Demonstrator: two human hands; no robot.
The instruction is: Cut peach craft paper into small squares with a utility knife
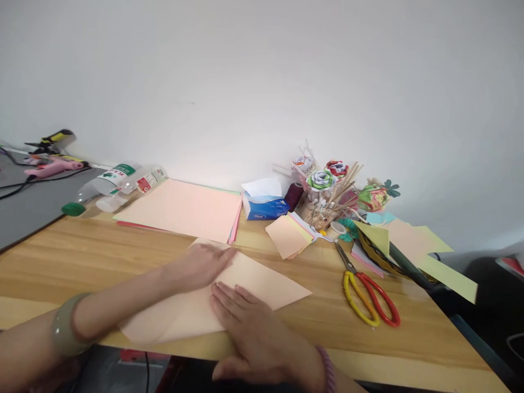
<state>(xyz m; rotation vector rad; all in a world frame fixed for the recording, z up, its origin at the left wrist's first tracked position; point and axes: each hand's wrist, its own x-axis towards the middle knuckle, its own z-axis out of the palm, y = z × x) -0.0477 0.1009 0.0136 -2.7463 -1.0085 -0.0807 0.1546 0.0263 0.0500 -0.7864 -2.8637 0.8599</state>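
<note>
A peach sheet of paper (pixel 270 281) lies on the wooden table (pixel 82 256), partly folded over. My left hand (pixel 200 265) rests flat on its upper part, fingers stretched out toward the fold edge, a ring on one finger. My right hand (pixel 249 327) lies flat on the lower part near the table's front edge, fingers spread and pressing the paper down. A green bangle (pixel 63 327) is on my left wrist and a pink bracelet (pixel 327 368) on my right.
A stack of peach and pink sheets (pixel 180 210) lies behind. Red-and-yellow scissors (pixel 366 295) lie to the right. A tissue pack (pixel 264 204), small paper squares (pixel 289 234), paper flowers on sticks (pixel 327 191), plastic bottles (pixel 114 185) and glue guns (pixel 51 161) line the back.
</note>
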